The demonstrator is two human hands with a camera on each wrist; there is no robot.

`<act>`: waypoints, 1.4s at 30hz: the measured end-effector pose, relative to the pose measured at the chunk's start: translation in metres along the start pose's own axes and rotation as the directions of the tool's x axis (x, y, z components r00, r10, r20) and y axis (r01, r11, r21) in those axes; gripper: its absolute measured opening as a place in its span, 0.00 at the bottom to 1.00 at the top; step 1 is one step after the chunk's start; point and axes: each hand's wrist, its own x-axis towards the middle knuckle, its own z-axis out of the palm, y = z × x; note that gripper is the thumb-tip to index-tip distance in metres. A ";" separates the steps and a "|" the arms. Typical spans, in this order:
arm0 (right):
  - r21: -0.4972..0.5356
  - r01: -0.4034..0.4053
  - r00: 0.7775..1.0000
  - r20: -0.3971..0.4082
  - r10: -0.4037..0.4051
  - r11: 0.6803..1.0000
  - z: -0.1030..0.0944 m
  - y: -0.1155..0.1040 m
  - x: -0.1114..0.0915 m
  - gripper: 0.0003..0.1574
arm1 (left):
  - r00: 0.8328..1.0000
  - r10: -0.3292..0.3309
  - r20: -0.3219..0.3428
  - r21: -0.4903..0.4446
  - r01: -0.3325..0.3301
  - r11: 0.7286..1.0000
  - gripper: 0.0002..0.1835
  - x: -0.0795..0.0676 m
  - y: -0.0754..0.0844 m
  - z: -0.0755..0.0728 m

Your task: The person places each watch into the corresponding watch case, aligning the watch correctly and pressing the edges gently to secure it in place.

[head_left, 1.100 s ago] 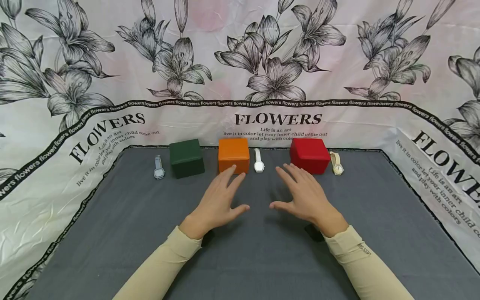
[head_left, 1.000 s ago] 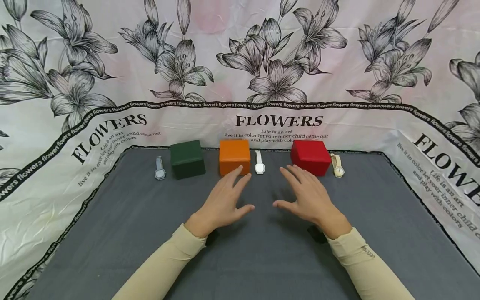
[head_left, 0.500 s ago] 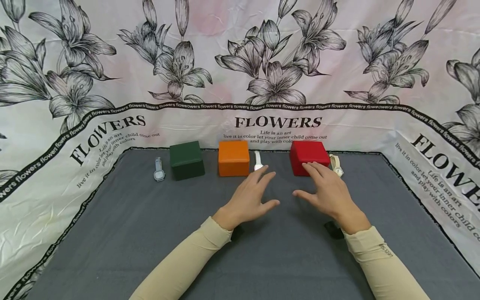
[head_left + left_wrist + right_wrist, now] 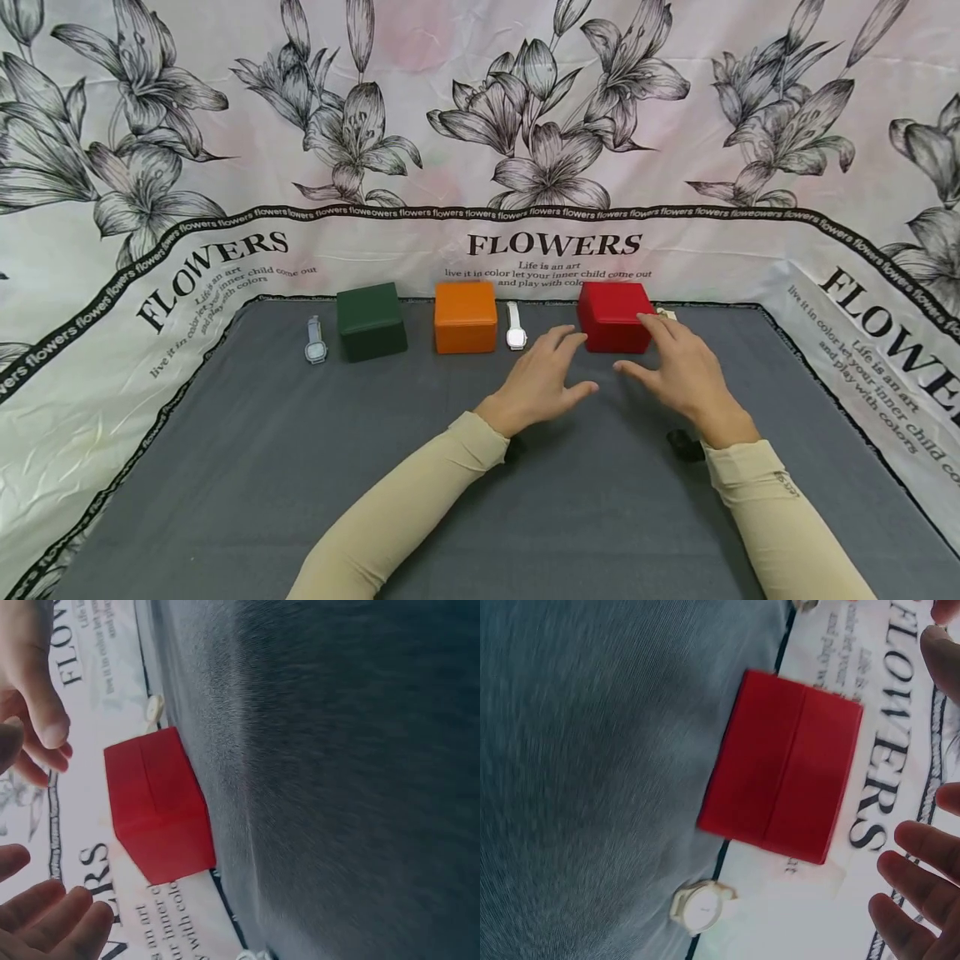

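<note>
My left hand (image 4: 542, 379) and right hand (image 4: 686, 371), fingers extended, hover before the red box (image 4: 613, 317) on the surface (image 4: 600, 533) — the right partly masking the cream watch (image 4: 703, 909) beside it. Leftward: white watch (image 4: 515, 335), orange box (image 4: 465, 318), green box (image 4: 371, 322), grey-blue watch (image 4: 316, 350).

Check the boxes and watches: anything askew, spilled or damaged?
Minor: the green box sits slightly turned, its front edge slanting in the head view, unlike that of the orange box. No spill or visible damage.
</note>
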 end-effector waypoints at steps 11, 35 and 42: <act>0.027 -0.131 0.982 0.142 0.126 0.991 0.009 0.028 0.014 0.54 | 0.990 -0.133 0.048 -0.087 0.136 0.987 0.36 0.042 -0.001 0.025; 0.164 -0.283 0.932 0.279 0.231 0.945 0.031 0.059 0.033 0.50 | 0.886 -0.456 0.086 -0.310 0.459 0.832 0.39 0.087 -0.011 0.068; 0.201 -0.321 0.929 0.259 0.266 0.925 0.034 0.056 0.033 0.47 | 0.856 -0.515 0.047 -0.370 0.494 0.787 0.35 0.093 -0.007 0.074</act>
